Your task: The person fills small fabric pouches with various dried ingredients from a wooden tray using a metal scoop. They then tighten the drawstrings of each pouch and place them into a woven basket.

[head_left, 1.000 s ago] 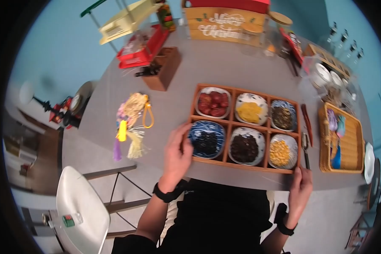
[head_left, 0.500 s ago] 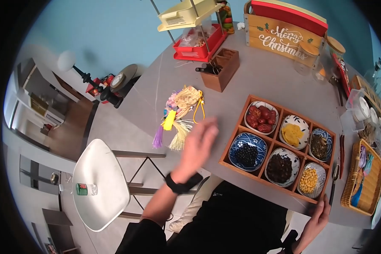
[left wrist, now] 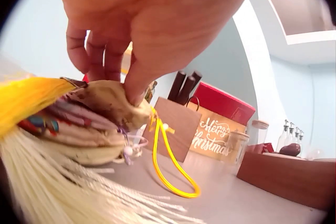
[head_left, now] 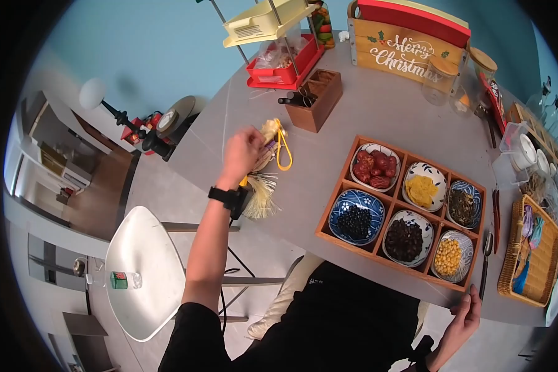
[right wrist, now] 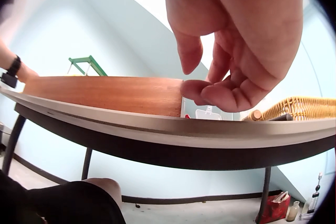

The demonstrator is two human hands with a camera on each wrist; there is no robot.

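Note:
A pile of tasselled fabric sachets (left wrist: 94,145) lies on the table's left side. My left hand (head_left: 242,154) pinches the top beige sachet (left wrist: 113,100) between thumb and fingers. From it hang a yellow cord loop (head_left: 284,154) and a cream tassel (head_left: 261,197) shows below the hand. My right hand (head_left: 465,319), fingers loosely bent, rests at the near right corner of the wooden divided tray (right wrist: 105,94). Small bowls fill its compartments: red dates (head_left: 375,167), yellow slices (head_left: 421,190), dried leaves (head_left: 462,208), black beans (head_left: 356,222), dark dried pieces (head_left: 405,240) and yellow kernels (head_left: 447,257).
Behind the sachets stand a wooden holder (head_left: 316,108) and a red and cream tiered rack (head_left: 273,75). A Christmas box (head_left: 403,56) and lidded jars (head_left: 438,80) are at the back. Right of the tray lie a spoon (head_left: 486,260) and wicker basket (head_left: 527,285). A white chair (head_left: 146,248) stands left.
My left hand has left the tray's left side, moved left over the table and taken hold of a sachet. The right hand stays at the tray's corner. The head view has turned left.

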